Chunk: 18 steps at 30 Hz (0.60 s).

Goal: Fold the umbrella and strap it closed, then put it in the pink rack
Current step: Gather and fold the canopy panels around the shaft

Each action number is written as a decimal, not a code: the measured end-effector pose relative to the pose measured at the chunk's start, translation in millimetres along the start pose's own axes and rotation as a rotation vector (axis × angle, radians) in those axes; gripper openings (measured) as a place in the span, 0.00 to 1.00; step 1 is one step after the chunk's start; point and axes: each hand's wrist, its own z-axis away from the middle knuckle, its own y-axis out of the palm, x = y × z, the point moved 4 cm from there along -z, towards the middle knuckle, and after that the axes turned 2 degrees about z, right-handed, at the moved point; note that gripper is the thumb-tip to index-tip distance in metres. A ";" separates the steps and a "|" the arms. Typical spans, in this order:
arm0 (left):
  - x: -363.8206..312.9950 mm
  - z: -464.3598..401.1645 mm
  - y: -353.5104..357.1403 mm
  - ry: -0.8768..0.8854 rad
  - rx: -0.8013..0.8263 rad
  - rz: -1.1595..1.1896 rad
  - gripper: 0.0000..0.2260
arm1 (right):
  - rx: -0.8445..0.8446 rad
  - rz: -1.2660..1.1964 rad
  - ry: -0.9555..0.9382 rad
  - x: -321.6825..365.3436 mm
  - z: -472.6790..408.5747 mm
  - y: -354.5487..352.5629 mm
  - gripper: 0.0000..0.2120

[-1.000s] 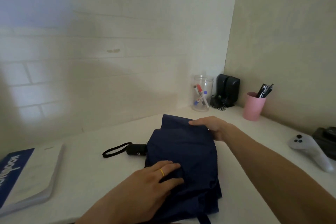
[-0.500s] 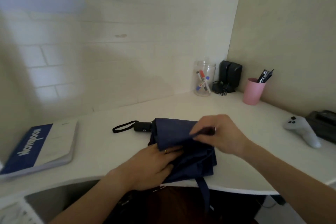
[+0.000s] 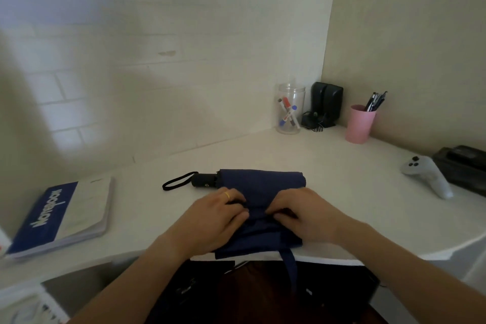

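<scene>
A navy folding umbrella (image 3: 260, 185) lies flat on the white desk (image 3: 342, 187), its black handle (image 3: 203, 181) and wrist loop (image 3: 176, 183) pointing left. My left hand (image 3: 219, 214) and my right hand (image 3: 302, 212) sit side by side on the near half of the canopy, fingers curled into a fold of the fabric. The umbrella's navy strap (image 3: 289, 268) hangs loose over the desk's front edge. No pink rack is in view; a pink cup (image 3: 359, 125) with pens stands at the back right.
A blue and white notebook (image 3: 63, 214) lies at the left. A clear jar of markers (image 3: 289, 109) and black speakers (image 3: 326, 104) fill the back corner. A white game controller (image 3: 427, 176) and a black box (image 3: 465, 166) sit at the right.
My view tilted down. My right hand came from the canopy's far edge to its near half, folding fabric over; both hands now bunch the cloth close together near the desk's edge.
</scene>
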 end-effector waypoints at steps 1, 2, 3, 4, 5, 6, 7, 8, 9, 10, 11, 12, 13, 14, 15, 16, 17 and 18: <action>3.4 1.8 2.0 -0.005 0.028 0.017 0.23 | -0.053 -0.112 0.071 -6.6 -5.3 -12.3 0.09; 4.9 3.0 1.8 0.004 0.042 0.031 0.25 | -0.162 -0.192 0.150 -18.9 -13.0 -25.1 0.08; 5.6 2.8 1.0 0.014 0.054 0.035 0.26 | -0.251 -0.209 0.218 -34.1 -23.1 -35.1 0.08; 5.7 1.7 -0.1 0.018 0.070 0.032 0.27 | -0.246 -0.196 0.283 -47.7 -35.0 -41.7 0.11; 5.1 0.3 -1.3 0.018 0.088 0.030 0.27 | -0.143 -0.206 0.347 -59.5 -46.9 -42.1 0.17; 5.1 -1.2 -1.9 0.020 0.100 0.031 0.26 | 0.020 -0.246 0.404 -68.9 -57.2 -37.4 0.24; 5.7 -2.7 -2.2 0.026 0.106 0.030 0.25 | 0.180 -0.286 0.446 -76.0 -65.0 -30.6 0.29; 6.7 -3.7 -2.5 0.030 0.110 0.032 0.24 | 0.308 -0.295 0.463 -79.9 -70.1 -24.9 0.31; 7.7 -4.7 -3.0 0.030 0.113 0.039 0.23 | 0.384 -0.277 0.452 -82.3 -73.5 -21.8 0.30; 9.3 -5.6 -2.9 0.028 0.112 0.047 0.23 | 0.413 -0.254 0.427 -85.0 -75.8 -20.1 0.28; 11.0 -6.3 -2.7 0.026 0.109 0.057 0.24 | 0.419 -0.242 0.392 -85.9 -77.2 -18.9 0.25; 12.7 -6.9 -2.6 0.018 0.108 0.069 0.24 | 0.428 -0.235 0.362 -84.8 -77.8 -18.0 0.22; 13.6 -7.3 -3.1 0.010 0.109 0.085 0.24 | 0.436 -0.229 0.341 -82.9 -77.8 -17.0 0.20; 14.2 -7.4 -3.6 0.000 0.117 0.104 0.24 | 0.436 -0.218 0.326 -81.3 -77.8 -16.3 0.18; 14.3 -7.2 -4.2 -0.004 0.125 0.120 0.24 | 0.430 -0.200 0.316 -79.5 -77.5 -15.4 0.18; 13.5 -6.6 -5.4 -0.004 0.135 0.124 0.24 | 0.422 -0.172 0.308 -77.4 -77.5 -14.7 0.19; 13.1 -6.1 -6.7 -0.003 0.150 0.123 0.24 | 0.416 -0.133 0.298 -75.0 -77.5 -14.4 0.20; 12.2 -5.7 -8.0 0.000 0.169 0.122 0.24 | 0.413 -0.084 0.285 -72.6 -77.3 -14.5 0.22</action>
